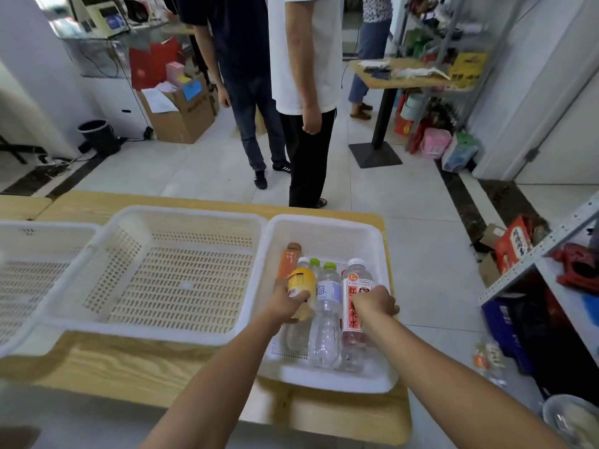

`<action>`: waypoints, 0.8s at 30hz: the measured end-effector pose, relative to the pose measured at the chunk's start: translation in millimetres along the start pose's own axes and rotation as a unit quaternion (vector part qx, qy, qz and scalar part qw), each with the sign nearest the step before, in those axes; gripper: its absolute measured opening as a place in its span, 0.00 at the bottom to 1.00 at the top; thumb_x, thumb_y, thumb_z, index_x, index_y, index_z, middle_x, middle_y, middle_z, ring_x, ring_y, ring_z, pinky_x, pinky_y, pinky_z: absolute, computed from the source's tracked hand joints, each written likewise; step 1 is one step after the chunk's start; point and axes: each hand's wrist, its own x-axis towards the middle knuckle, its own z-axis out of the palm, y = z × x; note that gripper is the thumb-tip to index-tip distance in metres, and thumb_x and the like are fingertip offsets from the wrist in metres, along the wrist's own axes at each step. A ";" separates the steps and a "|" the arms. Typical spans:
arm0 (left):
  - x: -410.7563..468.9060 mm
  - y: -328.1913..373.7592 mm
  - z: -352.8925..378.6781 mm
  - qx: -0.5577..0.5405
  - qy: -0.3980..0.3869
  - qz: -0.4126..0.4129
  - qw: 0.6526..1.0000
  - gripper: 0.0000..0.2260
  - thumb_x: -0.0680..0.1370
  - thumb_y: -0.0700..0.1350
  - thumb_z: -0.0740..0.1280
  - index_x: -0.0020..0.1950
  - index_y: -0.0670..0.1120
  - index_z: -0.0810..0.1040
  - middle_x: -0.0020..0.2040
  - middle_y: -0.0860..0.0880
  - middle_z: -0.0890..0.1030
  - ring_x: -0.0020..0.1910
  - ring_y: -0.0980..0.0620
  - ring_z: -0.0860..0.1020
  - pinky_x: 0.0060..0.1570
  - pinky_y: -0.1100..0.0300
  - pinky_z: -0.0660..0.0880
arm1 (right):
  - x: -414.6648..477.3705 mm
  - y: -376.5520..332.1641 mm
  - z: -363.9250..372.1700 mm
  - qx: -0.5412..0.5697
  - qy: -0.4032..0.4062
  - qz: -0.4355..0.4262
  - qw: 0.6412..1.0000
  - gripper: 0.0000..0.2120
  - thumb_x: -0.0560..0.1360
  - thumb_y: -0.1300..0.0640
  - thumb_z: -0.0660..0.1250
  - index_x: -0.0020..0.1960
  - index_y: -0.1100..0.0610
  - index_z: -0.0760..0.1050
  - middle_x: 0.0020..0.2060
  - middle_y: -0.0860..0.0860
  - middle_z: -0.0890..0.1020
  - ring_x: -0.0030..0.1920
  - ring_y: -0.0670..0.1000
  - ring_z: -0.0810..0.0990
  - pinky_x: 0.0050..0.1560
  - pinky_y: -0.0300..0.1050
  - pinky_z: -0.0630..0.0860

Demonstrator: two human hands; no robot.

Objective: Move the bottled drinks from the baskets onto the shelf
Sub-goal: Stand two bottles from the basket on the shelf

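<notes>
The right-hand white basket [327, 222] on the wooden table holds several bottled drinks lying side by side. My left hand [287, 304] is closed around a yellow-orange bottle [303, 280] at the basket's left. My right hand [376, 303] grips a clear bottle with a red-and-white label [355, 319] at the right. Between them lies a clear bottle with a green cap [327, 306]. An orange bottle with a brown cap [289, 259] lies further back. The grey metal shelf [531, 260] stands to the right.
Two more white baskets, one in the middle [181, 218] and one at the left [48, 226], sit on the table. Two people stand just beyond the table [304, 92]. Boxes and a red carton [512, 244] lie on the floor beside the shelf. A small table [398, 79] stands at back right.
</notes>
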 end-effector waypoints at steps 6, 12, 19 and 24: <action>-9.5 -0.8 -16.8 -0.118 -0.121 -0.093 0.981 0.08 0.78 0.45 0.64 0.53 0.42 0.71 0.44 0.41 0.73 0.41 0.43 0.77 0.53 0.45 0.78 | -3.2 -6.0 2.1 0.027 -0.069 0.045 0.996 0.28 0.67 0.59 0.75 0.64 0.61 0.69 0.65 0.61 0.65 0.63 0.62 0.68 0.63 0.53 0.71; 1.3 -3.4 -23.3 -0.108 -0.178 -0.125 0.970 0.14 0.74 0.46 0.66 0.57 0.44 0.69 0.47 0.39 0.76 0.42 0.43 0.78 0.54 0.46 0.78 | -4.9 -5.6 -0.5 0.021 -0.056 0.018 0.998 0.25 0.72 0.59 0.68 0.66 0.53 0.61 0.65 0.60 0.63 0.64 0.60 0.64 0.65 0.51 0.67; 5.8 13.4 -4.7 0.001 -0.154 -0.144 0.978 0.18 0.72 0.53 0.73 0.53 0.45 0.71 0.48 0.47 0.76 0.44 0.48 0.77 0.49 0.50 0.78 | -4.2 6.9 -1.7 0.087 -0.042 -0.017 0.995 0.24 0.67 0.68 0.69 0.54 0.51 0.62 0.54 0.55 0.77 0.55 0.60 0.76 0.52 0.50 0.77; 9.3 11.1 1.6 -0.058 -0.106 -0.143 0.982 0.17 0.71 0.46 0.75 0.54 0.42 0.73 0.43 0.44 0.78 0.38 0.49 0.77 0.41 0.54 0.79 | -4.7 6.8 -14.8 0.100 -0.095 0.008 0.990 0.25 0.59 0.67 0.77 0.55 0.64 0.75 0.48 0.59 0.83 0.45 0.58 0.83 0.43 0.46 0.80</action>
